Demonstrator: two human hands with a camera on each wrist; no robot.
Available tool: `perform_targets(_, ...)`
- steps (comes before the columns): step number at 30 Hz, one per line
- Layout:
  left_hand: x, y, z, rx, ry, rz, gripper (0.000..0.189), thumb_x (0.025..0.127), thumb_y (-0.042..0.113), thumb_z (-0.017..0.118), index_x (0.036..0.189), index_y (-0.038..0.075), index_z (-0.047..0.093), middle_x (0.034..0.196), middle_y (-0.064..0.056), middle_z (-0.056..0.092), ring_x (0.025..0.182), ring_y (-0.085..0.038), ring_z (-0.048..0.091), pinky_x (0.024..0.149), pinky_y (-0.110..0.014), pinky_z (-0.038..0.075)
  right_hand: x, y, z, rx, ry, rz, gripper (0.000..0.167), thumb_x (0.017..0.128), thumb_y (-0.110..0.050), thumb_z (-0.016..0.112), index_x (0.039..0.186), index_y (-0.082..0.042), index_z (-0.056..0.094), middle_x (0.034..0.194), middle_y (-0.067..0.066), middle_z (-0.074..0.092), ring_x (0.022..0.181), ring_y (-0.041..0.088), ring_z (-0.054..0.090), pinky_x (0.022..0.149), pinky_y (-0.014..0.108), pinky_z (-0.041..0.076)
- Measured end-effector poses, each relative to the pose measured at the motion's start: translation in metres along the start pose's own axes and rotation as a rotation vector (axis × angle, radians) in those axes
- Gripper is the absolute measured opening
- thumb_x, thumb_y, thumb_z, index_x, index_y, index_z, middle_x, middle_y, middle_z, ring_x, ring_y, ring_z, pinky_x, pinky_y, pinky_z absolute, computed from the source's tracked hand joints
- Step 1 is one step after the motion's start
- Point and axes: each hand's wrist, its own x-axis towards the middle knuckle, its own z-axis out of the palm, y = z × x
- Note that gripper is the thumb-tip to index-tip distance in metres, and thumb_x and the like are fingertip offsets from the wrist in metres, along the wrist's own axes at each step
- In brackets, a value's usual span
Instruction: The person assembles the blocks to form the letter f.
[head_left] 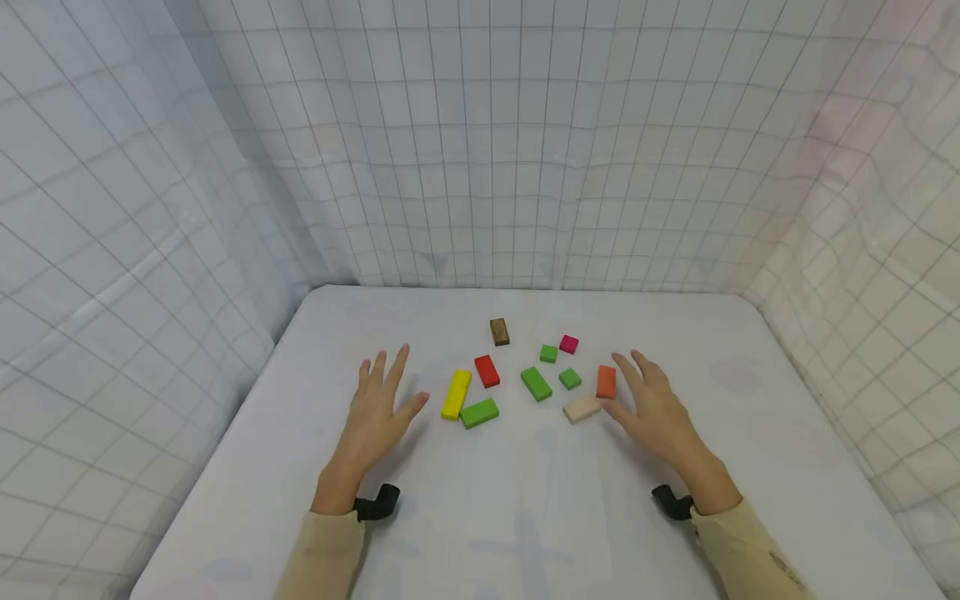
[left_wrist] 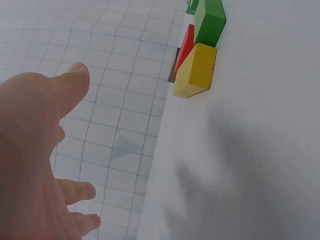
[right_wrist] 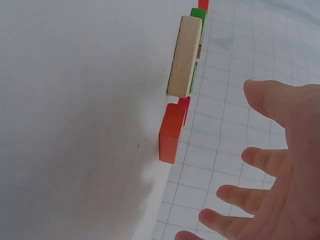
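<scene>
Head view: left hand (head_left: 378, 408) and right hand (head_left: 654, 408) hover over the counter (head_left: 525, 508), fingers spread, grasping nothing. Yellow block (head_left: 456, 393) lies just beside the left; orange block (head_left: 606, 382) and pale block (head_left: 582, 409) lie by the right.

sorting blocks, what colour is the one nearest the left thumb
Yellow block, clearest in the head view.

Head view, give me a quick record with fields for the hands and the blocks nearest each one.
left hand: left hand open, fingers spread, holds nothing
nearest left: yellow block, beside a green block
right hand: right hand open, fingers spread, holds nothing
nearest right: orange block and pale wooden block
surface: white table
</scene>
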Motion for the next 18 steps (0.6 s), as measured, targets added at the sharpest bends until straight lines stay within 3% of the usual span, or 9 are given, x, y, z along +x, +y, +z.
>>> perform_targets(4,0.0,0.006,0.0,-0.059,-0.055,0.013,0.081,0.098,0.064,0.051,0.162,0.04,0.007,0.166,-0.018,0.013,0.151,-0.044,0.005,0.104,-0.079,0.019,0.004,-0.012,0.002,0.027,-0.023,-0.013,0.081,0.096,-0.044,0.066,0.162,-0.023,0.023,0.163,0.017,0.02,0.146,0.042,0.023,0.089,0.07,0.046)
perform_targets(12,0.0,0.012,-0.006,-0.122,-0.132,0.065,0.076,0.1,0.049,0.059,0.162,0.024,0.022,0.16,-0.014,0.032,0.146,-0.035,0.029,0.114,-0.06,0.027,0.008,-0.048,0.013,0.112,-0.064,-0.089,0.075,0.096,-0.042,0.068,0.159,-0.022,0.032,0.16,0.015,0.029,0.145,0.037,0.029,0.093,0.071,0.043)
perform_targets(18,0.004,0.021,-0.005,-0.155,-0.176,0.08,0.076,0.098,0.042,0.066,0.161,0.022,0.028,0.161,-0.01,0.033,0.146,-0.034,0.029,0.114,-0.059,0.027,0.018,-0.071,0.026,0.073,-0.073,-0.131,0.071,0.093,-0.039,0.072,0.155,-0.023,0.04,0.155,0.01,0.039,0.141,0.032,0.036,0.094,0.061,0.048)
